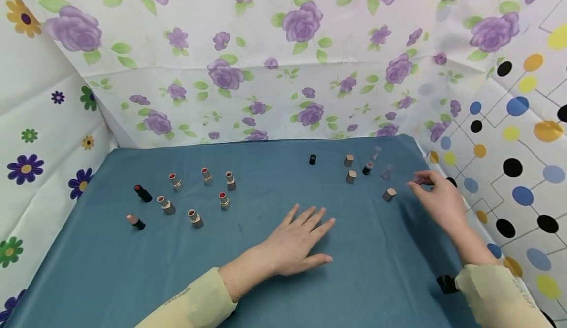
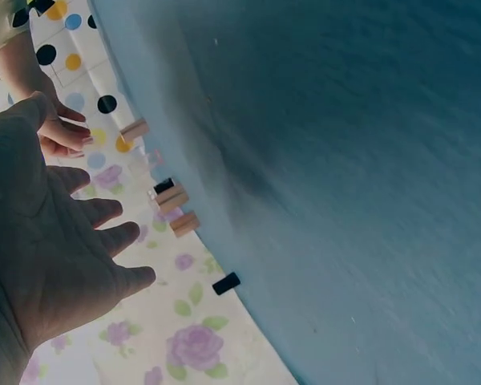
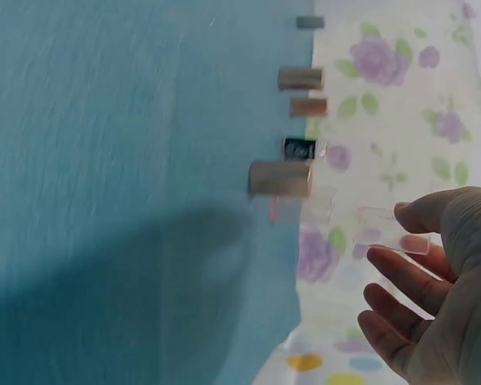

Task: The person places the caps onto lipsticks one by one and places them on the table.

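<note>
Above the right end of the table, my right hand (image 1: pixel 443 205) pinches a clear plastic cap (image 3: pixel 378 229) between thumb and fingers. Close by are a squarish tan-topped cap (image 1: pixel 389 194) and another see-through cap (image 1: pixel 387 172). Behind them a small black-based lipstick (image 1: pixel 367 169) stands near a further clear cap (image 1: pixel 375 153). My left hand (image 1: pixel 299 243) is stretched out palm down over the middle of the blue cloth, fingers spread, holding nothing. Its fingers also show spread in the left wrist view.
At left stand several uncapped lipsticks (image 1: pixel 223 200), among them a black one (image 1: pixel 142 193) and a pinkish one (image 1: pixel 135 221). Two more tan caps (image 1: pixel 351 177) and a black cap (image 1: pixel 312 159) are toward the back. A black object (image 1: pixel 447 284) lies by the right sleeve. Patterned cloth walls (image 1: pixel 266 96) surround the table.
</note>
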Action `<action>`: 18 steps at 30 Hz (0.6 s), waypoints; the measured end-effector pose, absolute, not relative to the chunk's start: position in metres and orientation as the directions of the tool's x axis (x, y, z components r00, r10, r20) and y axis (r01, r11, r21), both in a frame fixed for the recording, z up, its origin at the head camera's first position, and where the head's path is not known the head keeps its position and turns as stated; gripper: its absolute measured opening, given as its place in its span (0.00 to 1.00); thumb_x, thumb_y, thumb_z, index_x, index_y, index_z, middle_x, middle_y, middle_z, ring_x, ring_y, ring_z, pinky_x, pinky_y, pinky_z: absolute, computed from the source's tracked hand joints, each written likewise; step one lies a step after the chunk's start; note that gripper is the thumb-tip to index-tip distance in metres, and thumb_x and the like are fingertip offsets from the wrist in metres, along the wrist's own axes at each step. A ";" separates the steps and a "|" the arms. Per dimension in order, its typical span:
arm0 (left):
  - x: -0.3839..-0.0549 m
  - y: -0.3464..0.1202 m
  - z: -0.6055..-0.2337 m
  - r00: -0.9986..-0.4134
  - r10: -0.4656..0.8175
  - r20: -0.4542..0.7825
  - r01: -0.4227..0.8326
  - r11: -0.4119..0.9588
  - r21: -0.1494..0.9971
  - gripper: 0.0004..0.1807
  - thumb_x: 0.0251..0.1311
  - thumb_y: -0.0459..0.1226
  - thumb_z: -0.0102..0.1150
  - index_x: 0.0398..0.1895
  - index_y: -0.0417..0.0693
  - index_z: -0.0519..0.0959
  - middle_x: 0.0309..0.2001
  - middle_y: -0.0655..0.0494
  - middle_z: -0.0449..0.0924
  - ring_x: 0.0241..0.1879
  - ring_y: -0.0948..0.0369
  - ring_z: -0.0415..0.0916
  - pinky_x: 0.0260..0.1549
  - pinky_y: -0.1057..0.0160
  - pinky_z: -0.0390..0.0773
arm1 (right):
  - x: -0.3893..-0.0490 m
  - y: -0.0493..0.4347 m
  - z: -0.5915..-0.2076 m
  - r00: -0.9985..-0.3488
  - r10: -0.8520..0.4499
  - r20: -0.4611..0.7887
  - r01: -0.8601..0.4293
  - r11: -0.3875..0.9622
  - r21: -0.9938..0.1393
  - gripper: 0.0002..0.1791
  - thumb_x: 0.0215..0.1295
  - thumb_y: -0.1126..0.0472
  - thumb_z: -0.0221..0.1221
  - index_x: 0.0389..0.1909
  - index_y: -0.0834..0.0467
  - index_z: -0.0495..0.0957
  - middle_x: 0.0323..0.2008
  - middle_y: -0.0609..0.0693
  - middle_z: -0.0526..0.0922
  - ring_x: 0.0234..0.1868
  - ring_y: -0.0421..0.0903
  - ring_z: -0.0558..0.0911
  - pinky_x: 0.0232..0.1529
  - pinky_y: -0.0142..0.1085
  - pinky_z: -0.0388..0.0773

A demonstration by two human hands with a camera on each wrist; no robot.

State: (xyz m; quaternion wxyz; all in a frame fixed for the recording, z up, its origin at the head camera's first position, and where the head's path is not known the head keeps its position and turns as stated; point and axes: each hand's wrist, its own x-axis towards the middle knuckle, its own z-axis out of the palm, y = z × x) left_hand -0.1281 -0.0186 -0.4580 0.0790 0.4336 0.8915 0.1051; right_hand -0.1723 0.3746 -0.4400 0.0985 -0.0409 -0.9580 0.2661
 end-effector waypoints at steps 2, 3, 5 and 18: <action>-0.129 -0.022 -0.458 -0.623 0.781 -0.047 0.749 0.613 0.252 0.45 0.72 0.69 0.36 0.84 0.62 0.44 0.83 0.54 0.38 0.81 0.53 0.37 0.77 0.44 0.34 | -0.172 0.367 -0.438 -0.978 0.117 0.170 0.006 0.838 -0.545 0.29 0.76 0.42 0.56 0.64 0.62 0.76 0.54 0.62 0.80 0.52 0.61 0.78 0.44 0.57 0.77; -0.130 -0.025 -0.458 -0.630 0.775 -0.048 0.744 0.620 0.250 0.45 0.72 0.69 0.36 0.84 0.62 0.44 0.83 0.54 0.38 0.81 0.53 0.36 0.77 0.45 0.34 | -0.172 0.362 -0.438 -0.979 0.110 0.174 -0.007 0.828 -0.560 0.29 0.76 0.42 0.56 0.64 0.61 0.76 0.54 0.62 0.80 0.53 0.61 0.78 0.46 0.57 0.77; -0.131 -0.030 -0.459 -0.643 0.764 -0.050 0.733 0.634 0.247 0.45 0.72 0.69 0.36 0.84 0.63 0.43 0.83 0.55 0.38 0.81 0.55 0.35 0.77 0.45 0.33 | -0.173 0.354 -0.439 -0.979 0.102 0.179 -0.023 0.810 -0.586 0.28 0.76 0.43 0.57 0.63 0.60 0.76 0.54 0.60 0.80 0.55 0.61 0.78 0.48 0.56 0.77; -0.137 -0.066 -0.453 -0.691 0.723 -0.011 0.696 0.670 0.258 0.44 0.73 0.67 0.42 0.84 0.60 0.46 0.83 0.55 0.41 0.81 0.54 0.38 0.77 0.46 0.38 | -0.179 0.282 -0.451 -0.997 -0.004 0.083 -0.073 0.521 -0.851 0.26 0.74 0.45 0.61 0.64 0.57 0.77 0.51 0.54 0.82 0.50 0.43 0.80 0.48 0.34 0.80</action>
